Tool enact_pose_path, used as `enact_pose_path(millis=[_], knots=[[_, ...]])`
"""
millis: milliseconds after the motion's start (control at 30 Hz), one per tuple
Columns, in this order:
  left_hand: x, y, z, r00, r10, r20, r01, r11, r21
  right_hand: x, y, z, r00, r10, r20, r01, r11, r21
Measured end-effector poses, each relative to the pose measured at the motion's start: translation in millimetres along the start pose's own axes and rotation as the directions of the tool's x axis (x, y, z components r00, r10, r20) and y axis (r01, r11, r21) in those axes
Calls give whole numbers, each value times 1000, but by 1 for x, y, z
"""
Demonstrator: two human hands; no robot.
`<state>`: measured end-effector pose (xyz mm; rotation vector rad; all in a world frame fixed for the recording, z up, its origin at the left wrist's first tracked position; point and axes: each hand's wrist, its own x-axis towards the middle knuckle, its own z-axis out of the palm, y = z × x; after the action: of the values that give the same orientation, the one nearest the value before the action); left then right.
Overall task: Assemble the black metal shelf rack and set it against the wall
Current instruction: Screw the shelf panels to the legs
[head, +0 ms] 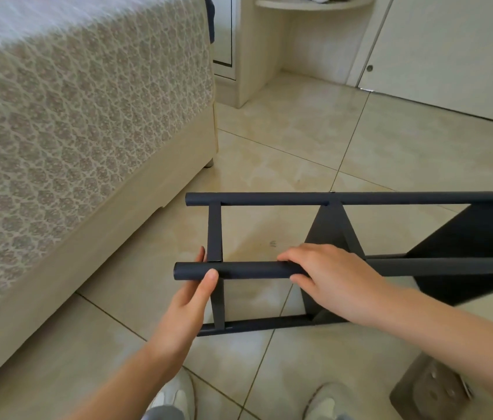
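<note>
Over the tiled floor (299, 140), just beside the bed (72, 116), we had the black rack (475, 253) turned on its side in front of us, its long tubes running left to right and its two flat panels (333, 231) standing on edge between them. Our left hand (190, 298) gripped the near tube (254, 269) at its left end, thumb across the front and the fingers (201, 254) curled round behind, close to where a short crossbar (215, 231) met it. Our right hand (330, 274) clamped the same tube further right, fingers draped over the top and thumb tucked underneath, just in front of the nearer panel. The far tube (360, 197) lay level beyond our hands, and a lower tube (254, 324) ran near the tiles; whether it touched them we could not tell. The rack's right end ran out of view. Our two pale shoes (175, 395) stood at the bottom edge, and a blurred grey block (433, 389) with round marks lay on the floor to the right of them. Beyond the bed's foot stood a cream cupboard (254, 56) with an open niche, and right of it a pale door (451, 50), both well apart from the rack.
</note>
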<state>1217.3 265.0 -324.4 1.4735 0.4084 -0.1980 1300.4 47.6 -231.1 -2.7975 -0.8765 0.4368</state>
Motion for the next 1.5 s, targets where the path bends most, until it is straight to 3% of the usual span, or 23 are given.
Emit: enact_pose_path(millis=[233, 433, 900, 1233, 1500], knots=[[8, 7, 8, 994, -32, -103, 18, 991, -134, 2, 7, 4, 999, -25, -33, 23, 998, -56], [8, 37, 20, 978, -14, -210, -9, 994, -106, 0, 13, -12, 992, -18, -121, 3, 993, -119], [14, 179, 23, 915, 272, -298, -258, 962, 87, 1, -1, -90, 903, 68, -424, -101, 993, -55], [3, 298, 49, 841, 491, -226, -421, 857, 297, -6, 1, -146, 847, 205, -491, -3, 925, 380], [-12, 344, 78, 779, 623, -74, -534, 719, 445, -27, 1, -158, 823, 251, -509, 73, 843, 533]])
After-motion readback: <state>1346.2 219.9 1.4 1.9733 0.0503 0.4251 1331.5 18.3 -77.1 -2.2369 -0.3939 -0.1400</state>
